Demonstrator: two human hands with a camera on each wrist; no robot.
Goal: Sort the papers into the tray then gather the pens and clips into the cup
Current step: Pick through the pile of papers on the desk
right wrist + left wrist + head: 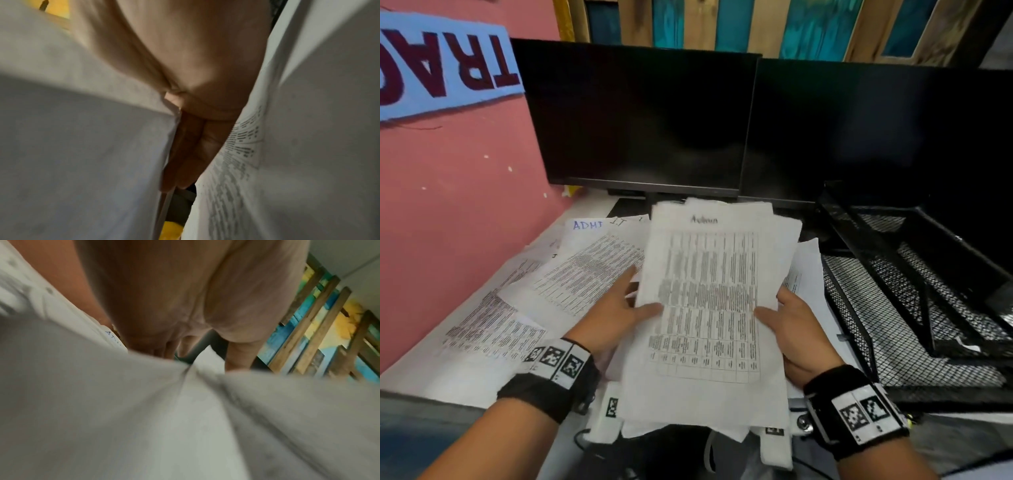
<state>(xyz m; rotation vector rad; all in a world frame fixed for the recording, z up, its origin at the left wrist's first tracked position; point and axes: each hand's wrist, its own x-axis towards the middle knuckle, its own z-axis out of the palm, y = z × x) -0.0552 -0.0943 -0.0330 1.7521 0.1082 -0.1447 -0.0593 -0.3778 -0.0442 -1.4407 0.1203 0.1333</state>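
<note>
Both hands, left hand (616, 308) and right hand (796, 329), pinching paper stack (709, 301) edges; square edges, then slide level into mesh tray (887, 329) right of stack.

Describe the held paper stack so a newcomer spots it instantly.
In front of the two dark monitors, left of the black mesh tray, both hands grip one paper stack. Unlike the loose sheets lying on the desk, it's lifted, with "Admin" handwritten on top.

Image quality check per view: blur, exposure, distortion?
Head: wide-angle bend at edges, held paper stack print soft, monitors near black. Left wrist: paper fills the frame, smeared. Right wrist: dim, blurred; only print beside the right hand resolves.
</note>
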